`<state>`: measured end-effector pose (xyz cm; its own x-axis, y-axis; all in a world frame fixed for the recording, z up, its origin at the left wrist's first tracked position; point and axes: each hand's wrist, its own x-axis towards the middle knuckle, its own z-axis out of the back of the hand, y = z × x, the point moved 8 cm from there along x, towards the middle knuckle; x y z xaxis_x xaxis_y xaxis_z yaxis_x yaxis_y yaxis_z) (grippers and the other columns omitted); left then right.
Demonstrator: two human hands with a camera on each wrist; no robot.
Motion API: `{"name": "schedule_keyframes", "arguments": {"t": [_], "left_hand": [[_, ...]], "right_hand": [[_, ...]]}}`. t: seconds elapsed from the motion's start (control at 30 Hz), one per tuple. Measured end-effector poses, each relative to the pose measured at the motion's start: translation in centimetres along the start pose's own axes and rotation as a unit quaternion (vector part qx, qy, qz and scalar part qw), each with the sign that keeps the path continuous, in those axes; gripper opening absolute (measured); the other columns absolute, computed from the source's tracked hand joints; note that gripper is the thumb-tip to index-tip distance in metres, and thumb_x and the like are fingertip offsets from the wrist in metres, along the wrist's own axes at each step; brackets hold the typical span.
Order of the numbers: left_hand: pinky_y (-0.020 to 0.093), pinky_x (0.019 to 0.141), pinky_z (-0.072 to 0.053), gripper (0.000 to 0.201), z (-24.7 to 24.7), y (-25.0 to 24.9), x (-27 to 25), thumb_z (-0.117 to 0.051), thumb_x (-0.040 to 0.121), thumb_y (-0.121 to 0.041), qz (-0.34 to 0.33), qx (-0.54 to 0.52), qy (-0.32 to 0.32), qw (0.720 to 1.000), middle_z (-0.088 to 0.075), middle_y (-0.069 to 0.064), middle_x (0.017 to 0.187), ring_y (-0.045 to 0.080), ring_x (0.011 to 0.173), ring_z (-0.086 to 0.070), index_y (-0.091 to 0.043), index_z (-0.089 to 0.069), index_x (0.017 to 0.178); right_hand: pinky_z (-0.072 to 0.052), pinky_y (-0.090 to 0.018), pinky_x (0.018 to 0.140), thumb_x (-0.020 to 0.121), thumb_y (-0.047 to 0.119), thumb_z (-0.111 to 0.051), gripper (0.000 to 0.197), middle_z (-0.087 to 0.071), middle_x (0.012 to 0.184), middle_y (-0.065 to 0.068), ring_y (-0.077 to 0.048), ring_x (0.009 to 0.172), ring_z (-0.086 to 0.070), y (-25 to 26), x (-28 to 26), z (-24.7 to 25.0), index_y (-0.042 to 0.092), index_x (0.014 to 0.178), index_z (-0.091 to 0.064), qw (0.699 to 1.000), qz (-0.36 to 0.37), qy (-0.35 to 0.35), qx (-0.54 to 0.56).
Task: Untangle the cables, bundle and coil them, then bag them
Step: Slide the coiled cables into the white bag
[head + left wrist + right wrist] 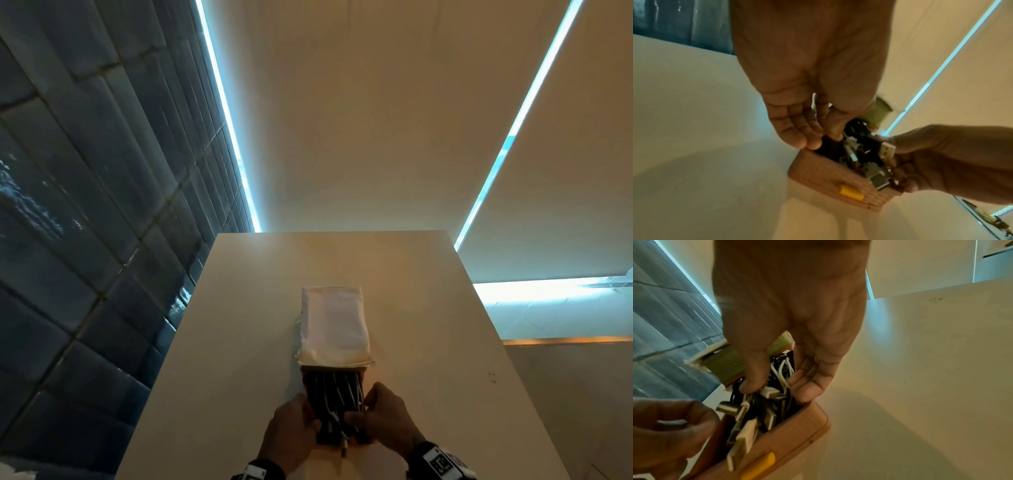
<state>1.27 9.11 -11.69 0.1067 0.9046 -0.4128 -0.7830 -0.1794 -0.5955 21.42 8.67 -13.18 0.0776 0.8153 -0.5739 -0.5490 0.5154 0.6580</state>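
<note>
A pouch [334,325] lies lengthwise on the white table [428,308], pale on top, with its open mouth toward me. Black and white cables [334,394] with USB plugs fill the mouth. The wrist views show its tan stitched rim [828,178] with a yellow tab [851,192]. My left hand [308,421] pinches the rim's left side [812,142]. My right hand [356,421] grips the right side [777,388], its thumb on the cables [764,410] and its fingers along the pouch [797,431] wall. A green, white-edged part [729,363] at the pouch's far side is partly hidden by my hand.
A dark tiled wall [85,205] runs close along the table's left edge. Beige blinds [359,120] hang behind the far edge. The table's right edge [507,359] drops off beside a lit ledge. Bare tabletop lies on both sides of the pouch.
</note>
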Motion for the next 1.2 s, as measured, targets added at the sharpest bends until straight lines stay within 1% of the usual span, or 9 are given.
{"name": "schedule_keyframes", "arguments": {"t": [0.1,0.2,0.37,0.5,0.67,0.8,0.93,1.0,1.2], "left_hand": [[0.024,0.071,-0.047,0.045,-0.9,-1.5,-1.1,-0.067,0.059,-0.063,-0.016,0.040,0.013,0.999,-0.058,-0.011,0.099,0.008,0.088,-0.057,-0.032,-0.051,0.089],[0.028,0.083,-0.048,0.065,-2.1,-2.3,-1.6,-0.065,0.056,-0.063,-0.022,0.103,0.017,0.994,-0.051,-0.009,0.113,0.013,0.104,-0.052,-0.031,-0.053,0.112],[0.029,0.082,-0.051,0.051,-2.3,-1.2,-1.0,-0.066,0.065,-0.052,0.002,0.095,0.014,0.995,-0.063,-0.006,0.111,0.017,0.102,-0.062,-0.030,-0.055,0.110],[0.022,0.070,-0.049,0.058,-1.7,-0.6,-0.7,-0.067,0.053,-0.064,0.002,0.034,0.017,0.999,-0.070,-0.008,0.093,0.010,0.082,-0.064,-0.032,-0.062,0.102],[0.024,0.078,-0.052,0.043,-1.1,-0.6,-0.3,-0.061,0.069,-0.054,-0.007,0.030,-0.013,0.999,-0.071,-0.008,0.102,0.017,0.095,-0.068,-0.035,-0.063,0.108],[0.023,0.075,-0.051,0.034,-1.3,-0.8,-0.2,-0.064,0.074,-0.048,-0.008,0.033,0.003,0.999,-0.071,-0.005,0.099,0.017,0.094,-0.068,-0.030,-0.065,0.103],[0.018,0.079,-0.050,0.025,-1.7,-0.9,-0.1,-0.068,0.073,-0.034,-0.017,0.009,0.099,0.995,-0.070,-0.004,0.099,0.013,0.100,-0.065,-0.024,-0.063,0.095],[0.016,0.080,-0.050,0.025,-1.3,-0.8,-0.1,-0.071,0.071,-0.028,-0.013,0.007,0.119,0.993,-0.068,-0.005,0.098,0.010,0.097,-0.064,-0.024,-0.063,0.094],[0.019,0.064,-0.046,0.032,0.2,-2.3,-1.0,-0.067,0.074,-0.058,0.017,0.010,-0.027,0.999,-0.063,-0.010,0.084,0.003,0.073,-0.059,-0.029,-0.052,0.074]], "right_hand": [[-0.048,-0.030,0.061,0.062,0.035,-0.083,0.045,-0.064,0.090,-0.005,-0.017,0.077,-0.056,0.2,0.3,0.1,0.019,0.077,-0.045,1.000,0.001,-0.021,-0.012],[-0.043,-0.026,0.052,0.061,0.039,-0.082,0.047,-0.060,0.085,-0.002,-0.017,0.072,-0.056,0.5,0.3,-0.5,0.018,0.077,-0.044,1.000,-0.002,-0.020,-0.022],[-0.033,-0.019,0.047,0.068,0.045,-0.077,0.045,-0.052,0.081,0.005,-0.005,0.064,-0.046,0.8,-0.4,-0.8,0.021,0.079,-0.040,0.997,0.014,-0.030,-0.063],[-0.042,-0.026,0.057,0.073,0.050,-0.073,0.047,-0.051,0.078,0.004,-0.007,0.061,-0.042,0.4,-1.4,-1.3,0.022,0.076,-0.035,0.998,0.002,-0.022,-0.060],[-0.038,-0.028,0.054,0.050,0.080,-0.058,0.070,-0.057,0.080,-0.002,-0.013,0.065,-0.044,0.4,-2.0,-1.7,0.019,0.078,-0.038,0.999,0.032,-0.002,-0.034],[-0.043,-0.020,0.053,0.060,0.065,-0.067,0.056,-0.062,0.082,-0.001,-0.012,0.065,-0.051,0.2,-2.2,-1.0,0.018,0.080,-0.044,0.997,0.052,0.035,-0.034],[-0.058,-0.036,0.062,0.077,0.031,-0.071,0.033,-0.069,0.088,-0.009,-0.015,0.060,-0.061,-0.6,-1.9,-0.3,0.008,0.094,-0.055,0.997,-0.002,0.076,0.018],[-0.056,-0.031,0.056,0.084,0.032,-0.069,0.035,-0.070,0.087,-0.008,-0.013,0.058,-0.061,-0.4,-1.8,0.0,0.006,0.102,-0.054,0.997,-0.011,0.066,0.035],[-0.056,-0.035,0.070,0.082,0.035,-0.070,0.026,-0.064,0.086,-0.001,-0.018,0.075,-0.062,-0.7,-1.1,-0.4,0.018,0.082,-0.050,1.000,0.005,-0.025,-0.019]]}}
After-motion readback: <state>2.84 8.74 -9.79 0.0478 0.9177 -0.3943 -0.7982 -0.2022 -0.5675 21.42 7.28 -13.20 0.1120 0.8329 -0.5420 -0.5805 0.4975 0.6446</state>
